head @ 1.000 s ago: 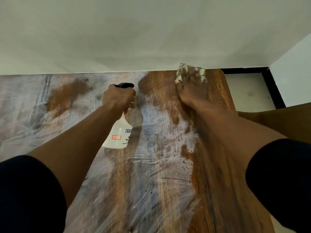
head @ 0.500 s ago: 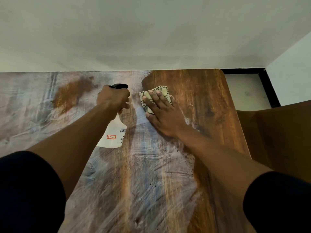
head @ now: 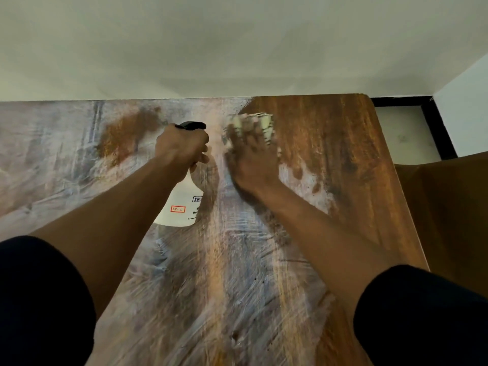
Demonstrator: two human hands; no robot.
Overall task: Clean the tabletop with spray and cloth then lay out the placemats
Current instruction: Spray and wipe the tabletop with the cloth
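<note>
Left hand (head: 182, 147) grips the neck of a white plastic spray bottle with a black trigger head (head: 182, 204), fingers curled round it just under the trigger; the bottle hangs tilted below the fist, its base toward the camera and over the streaked middle of the brown wood-grain tabletop (head: 330, 143). Right hand (head: 252, 159) lies flat, fingers straight and spread, pressing a pale folded cloth with dark line pattern (head: 260, 122) onto the tabletop near its far edge; hand and cloth are motion-blurred, and only the cloth's far rim shows past the fingertips. The two hands sit just beside each other, bottle left of cloth, not touching. Whitish smeared residue (head: 216, 273) covers the left and centre of the tabletop; the far right strip beside the cloth is bare dark wood. Bottle label: black boxed text starting "KIS", the rest cut off by the bottle's curve; a red-outlined sticker reads "SP-4"; the smaller print lines are unreadable. Black sleeves (head: 39, 299) cover both upper arms.
</note>
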